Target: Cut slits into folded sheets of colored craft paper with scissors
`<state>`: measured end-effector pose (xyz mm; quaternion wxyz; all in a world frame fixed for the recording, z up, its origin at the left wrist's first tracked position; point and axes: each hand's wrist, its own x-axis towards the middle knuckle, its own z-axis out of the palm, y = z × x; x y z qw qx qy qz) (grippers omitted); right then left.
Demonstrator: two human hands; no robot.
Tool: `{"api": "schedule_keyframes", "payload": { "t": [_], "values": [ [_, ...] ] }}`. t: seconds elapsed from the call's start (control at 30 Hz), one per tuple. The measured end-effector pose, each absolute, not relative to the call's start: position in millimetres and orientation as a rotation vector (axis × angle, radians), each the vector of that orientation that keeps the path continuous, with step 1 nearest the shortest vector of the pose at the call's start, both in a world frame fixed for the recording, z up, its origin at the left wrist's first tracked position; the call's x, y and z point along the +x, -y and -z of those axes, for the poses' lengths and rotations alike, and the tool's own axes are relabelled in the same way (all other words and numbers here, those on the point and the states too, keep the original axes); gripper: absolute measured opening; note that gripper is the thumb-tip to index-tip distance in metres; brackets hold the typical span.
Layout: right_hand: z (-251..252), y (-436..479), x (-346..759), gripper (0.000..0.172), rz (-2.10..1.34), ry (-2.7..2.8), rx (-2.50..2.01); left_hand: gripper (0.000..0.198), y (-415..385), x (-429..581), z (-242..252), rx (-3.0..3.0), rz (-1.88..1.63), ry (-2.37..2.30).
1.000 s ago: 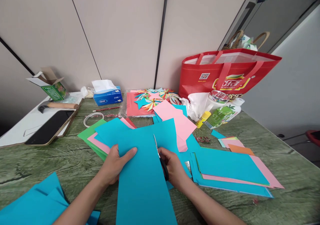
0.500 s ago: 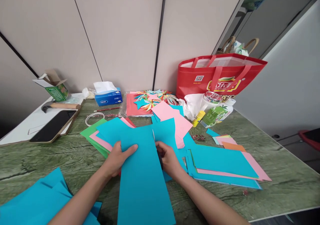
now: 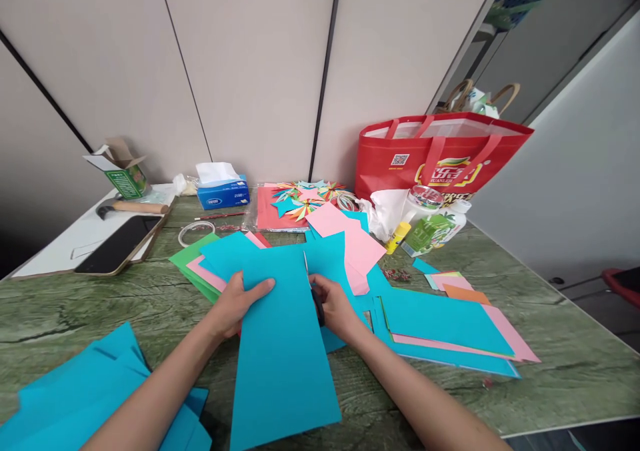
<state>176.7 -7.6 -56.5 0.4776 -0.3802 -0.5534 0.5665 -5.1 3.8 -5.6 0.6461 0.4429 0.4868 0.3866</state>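
Note:
My left hand (image 3: 239, 302) grips the left edge of a long blue paper sheet (image 3: 281, 351), thumb on top and fingers underneath. My right hand (image 3: 336, 307) is closed around black-handled scissors (image 3: 315, 297) at the sheet's right edge; the blades point away from me, near the sheet's far end. The sheet hangs over a spread of blue, pink and green sheets (image 3: 220, 257) on the green marbled table (image 3: 100, 317).
A stack of blue and pink sheets (image 3: 445, 331) lies to the right, more blue sheets (image 3: 85, 391) at the near left. At the back stand a red bag (image 3: 440, 154), tissue box (image 3: 223, 191), glue stick (image 3: 397, 237), tape roll (image 3: 195, 232) and paper stars (image 3: 305, 201). A phone (image 3: 117, 244) lies far left.
The scissors have advanced along the sheet's right edge toward its far end. My view has shifted slightly; both hands keep their hold.

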Motion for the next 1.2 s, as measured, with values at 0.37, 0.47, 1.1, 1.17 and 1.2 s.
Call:
{"api": "schedule_keyframes", "payload": {
  "t": [0.37, 0.47, 1.1, 1.17, 1.2],
  "values": [
    [53.6, 14.7, 175.5, 0.018, -1.376, 1.315, -0.929, 0.049, -1.2, -1.9, 0.2, 0.996, -0.819, -1.125],
    [55.9, 14.4, 175.4, 0.018, -1.401, 1.292, -0.923, 0.049, -1.5, -1.6, 2.0, 0.993, -0.821, -1.124],
    [55.9, 15.5, 176.3, 0.014, -1.373, 1.301, -0.94, 0.045, -2.5, -2.5, 7.2, 0.937, -0.833, -1.162],
    [57.4, 15.2, 176.6, 0.015, -1.372, 1.312, -0.942, 0.049, -2.7, -2.7, 6.4, 0.921, -0.82, -1.18],
    [57.9, 15.1, 176.8, 0.016, -1.369, 1.318, -0.94, 0.051, -2.8, -2.9, 5.9, 0.916, -0.813, -1.183]
  ]
}}
